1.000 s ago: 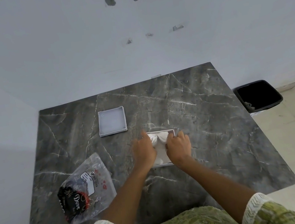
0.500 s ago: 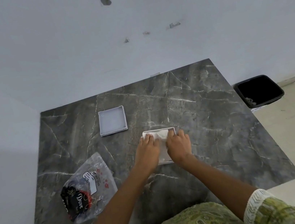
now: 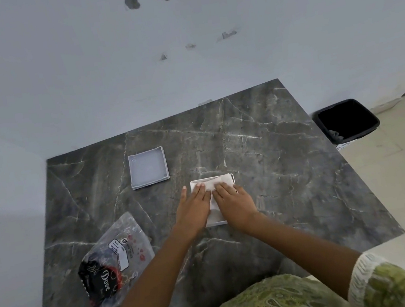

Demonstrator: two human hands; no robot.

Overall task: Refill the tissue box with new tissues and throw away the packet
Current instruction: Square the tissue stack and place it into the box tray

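The white tissues are pressed flat into the open tissue box by the left hand and right hand, both spread open, grasping nothing. Just left of the box, the light, crinkly, probably slippery packet is best pinched at an edge.

I have only 1 view, head-worn, looking forward and steeply down over the marble table. It sits close above the table's near edge, facing the wall behind it.

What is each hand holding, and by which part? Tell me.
Nothing is gripped: left hand and right hand lie flat on top of the tissues in the box.
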